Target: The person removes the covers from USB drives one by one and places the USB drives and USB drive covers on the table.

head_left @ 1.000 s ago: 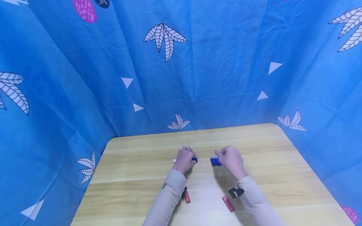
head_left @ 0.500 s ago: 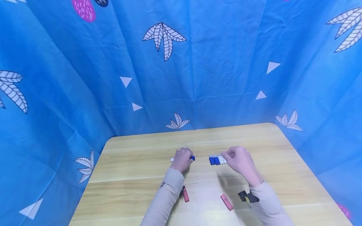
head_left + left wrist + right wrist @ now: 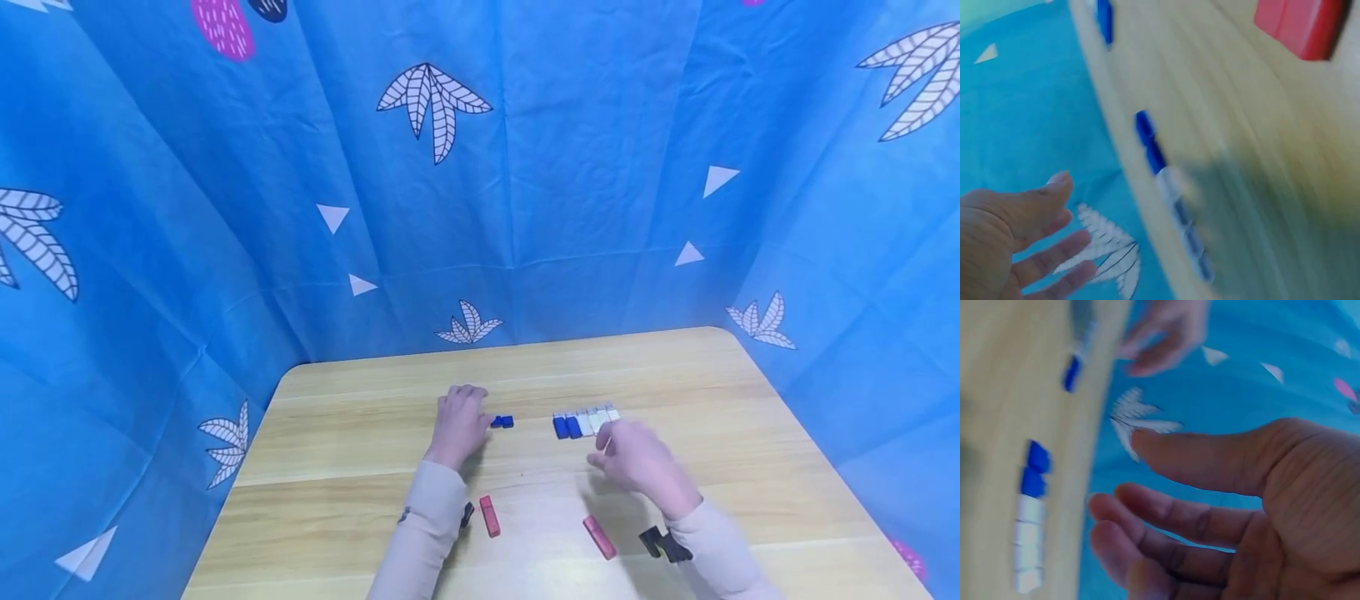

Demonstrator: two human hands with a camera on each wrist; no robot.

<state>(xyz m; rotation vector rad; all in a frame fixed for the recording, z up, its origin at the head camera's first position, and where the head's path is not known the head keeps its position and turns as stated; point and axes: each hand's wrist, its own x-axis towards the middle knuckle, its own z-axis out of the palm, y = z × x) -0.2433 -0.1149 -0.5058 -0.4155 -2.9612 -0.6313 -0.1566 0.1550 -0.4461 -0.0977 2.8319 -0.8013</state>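
My left hand (image 3: 459, 425) is just left of a short row with two blue blocks (image 3: 502, 422) at its right end. In the left wrist view, pale blocks (image 3: 1171, 184) continue that row, and the left hand has its fingers spread and nothing in them. My right hand (image 3: 637, 467) hovers at the near right side of a second row, where two blue blocks (image 3: 567, 427) stand beside several white blocks (image 3: 596, 421). Its thumb and fingers are parted and loosely bent, holding nothing, in the right wrist view. The head view hides part of both rows' ends behind the hands.
Two red blocks lie nearer the person, one red block (image 3: 490, 516) beside the left sleeve, the other red block (image 3: 599, 537) left of the right wrist's black camera (image 3: 663, 546). Blue patterned cloth (image 3: 600, 208) surrounds the wooden table (image 3: 360, 400).
My left hand has slid left, off the blue blocks. The right hand has moved right and toward the person, away from its row, uncovering more white blocks.
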